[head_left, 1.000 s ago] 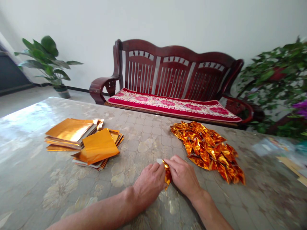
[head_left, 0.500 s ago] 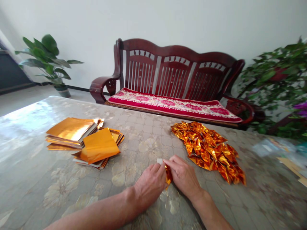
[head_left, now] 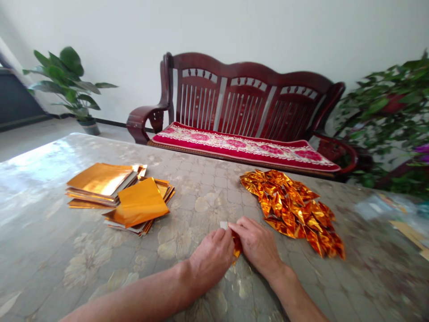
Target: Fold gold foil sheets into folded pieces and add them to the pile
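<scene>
Close together above the near middle of the table, my left hand (head_left: 212, 258) and my right hand (head_left: 256, 243) both grip one sheet of gold foil paper (head_left: 237, 247). Its pale underside shows as a small corner past my left fingertips, and the orange foil shows between the hands; the rest is hidden under my fingers. To the left lie stacks of flat gold foil paper (head_left: 144, 201), loosely piled and overlapping. A heap of folded foil pieces (head_left: 288, 201), shiny and pointed, spreads out to the right of my right hand.
The table (head_left: 187, 179) has a patterned floral cover. Behind it stands a dark wooden bench (head_left: 241, 103) with a red floral seat runner (head_left: 234, 143). Clear plastic bags (head_left: 382, 205) and a tan card strip (head_left: 409, 235) lie at the right. Potted plants (head_left: 72, 85) flank the bench.
The view has shifted very slightly. My hands stay on the foil paper in almost the same place, with only a tiny shift of the fingers.
</scene>
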`<state>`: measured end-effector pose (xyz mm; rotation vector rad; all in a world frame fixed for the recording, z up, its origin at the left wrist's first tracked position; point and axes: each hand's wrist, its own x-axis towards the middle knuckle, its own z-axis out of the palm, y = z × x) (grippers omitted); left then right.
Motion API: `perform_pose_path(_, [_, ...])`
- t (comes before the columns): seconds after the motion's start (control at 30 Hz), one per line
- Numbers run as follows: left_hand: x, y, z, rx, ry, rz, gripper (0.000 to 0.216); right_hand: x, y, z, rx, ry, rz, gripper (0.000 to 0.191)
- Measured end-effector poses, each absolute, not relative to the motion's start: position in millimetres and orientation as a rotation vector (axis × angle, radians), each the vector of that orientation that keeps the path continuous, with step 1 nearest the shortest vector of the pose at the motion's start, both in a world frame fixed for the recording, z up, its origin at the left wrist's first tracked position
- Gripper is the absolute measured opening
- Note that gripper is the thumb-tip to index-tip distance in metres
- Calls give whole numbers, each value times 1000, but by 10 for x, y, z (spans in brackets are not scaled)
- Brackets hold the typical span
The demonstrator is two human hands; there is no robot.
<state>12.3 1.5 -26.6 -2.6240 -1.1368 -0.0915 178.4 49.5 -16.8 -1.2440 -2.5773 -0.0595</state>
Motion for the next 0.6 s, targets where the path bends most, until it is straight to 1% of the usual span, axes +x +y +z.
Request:
perform_pose_path(0.27, [114,-10,-213,-2633,-1177,-91,14,1773,490,-165,-1242,-2602,-67,17])
perform_pose_path(0.6, [125,22,-284,-2678,-1255,-186,12,1743,494,-149,-1270,-2616,-63,17])
